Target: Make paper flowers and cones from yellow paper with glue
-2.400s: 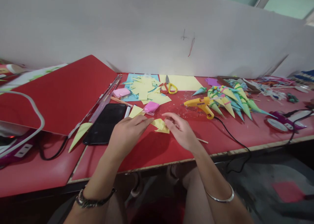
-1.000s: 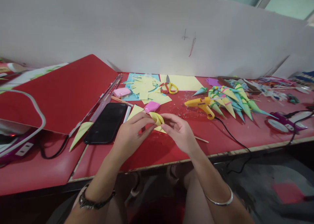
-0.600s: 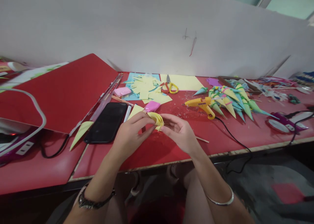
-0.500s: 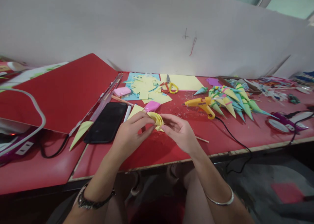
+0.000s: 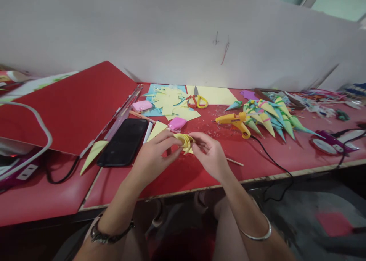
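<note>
A coiled strip of yellow paper [image 5: 186, 142] is held just above the red table, between my two hands. My left hand [image 5: 156, 154] pinches its left side with thumb and fingertips. On the other side, the fingers of my right hand [image 5: 211, 154] close on the coil's right edge. Behind the coil lie a pink packet [image 5: 177, 123] and a piece of yellow paper [image 5: 157, 131]. A thin stick [image 5: 235, 162] rests to the right of my right hand, its near end hidden by the hand.
A yellow glue gun [image 5: 233, 120] with a black cord lies right of centre, beside a pile of paper cones [image 5: 270, 118]. Scissors [image 5: 200, 100] and paper scraps [image 5: 170, 100] sit toward the wall. At left are a black phone [image 5: 123, 142] and a yellow cone [image 5: 93, 155].
The coil has turned and shifted slightly right, so its spiral now faces up more. Both hands keep hold of it and stay in nearly the same place.
</note>
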Demonstrator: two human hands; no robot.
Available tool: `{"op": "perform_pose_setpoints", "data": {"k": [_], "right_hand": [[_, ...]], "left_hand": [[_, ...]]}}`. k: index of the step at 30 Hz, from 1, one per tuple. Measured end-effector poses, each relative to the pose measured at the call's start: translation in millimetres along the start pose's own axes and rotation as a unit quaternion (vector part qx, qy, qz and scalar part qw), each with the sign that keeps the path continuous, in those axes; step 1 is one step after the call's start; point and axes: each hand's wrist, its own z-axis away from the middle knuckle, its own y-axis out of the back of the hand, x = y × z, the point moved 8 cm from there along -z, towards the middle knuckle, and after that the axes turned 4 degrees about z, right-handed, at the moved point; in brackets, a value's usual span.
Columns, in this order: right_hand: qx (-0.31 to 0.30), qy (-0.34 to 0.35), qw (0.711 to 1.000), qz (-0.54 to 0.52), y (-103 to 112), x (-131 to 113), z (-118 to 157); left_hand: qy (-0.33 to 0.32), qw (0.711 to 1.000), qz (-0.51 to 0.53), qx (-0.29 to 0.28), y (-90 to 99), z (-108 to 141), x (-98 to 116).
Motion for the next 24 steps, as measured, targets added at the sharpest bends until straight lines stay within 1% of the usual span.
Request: {"op": "perform_pose_setpoints", "data": {"k": [4,7,10,16,19,21,24], "right_hand": [[0.053,0.042,0.992,0.11,10.0,-8.0,0.6],[0.069,0.071,0.981,0.165,13.3,-14.9,0.7],[0.077,0.085,0.974,0.197,15.3,-19.1,0.7],[0.104,0.092,0.959,0.247,22.6,-18.9,1.4],[0.113,0.092,0.954,0.264,24.0,-17.8,1.6],[0.116,0.094,0.95,0.275,22.6,-18.2,2.3],[0.106,0.103,0.948,0.282,16.4,-19.6,3.8]], "left_hand": [[0.002,1.0,0.006,-0.004,0.1,-0.2,-2.3],[-0.001,1.0,0.006,-0.014,-1.0,0.0,-2.8],[0.001,1.0,-0.001,-0.015,0.0,1.1,-4.5],[0.029,0.999,-0.021,0.026,12.2,2.2,-12.1],[0.031,0.998,-0.022,0.043,15.9,0.7,-9.9],[0.025,0.999,-0.014,0.035,13.3,-0.3,-5.9],[0.006,1.0,0.009,0.008,4.8,-0.9,0.6]]}}
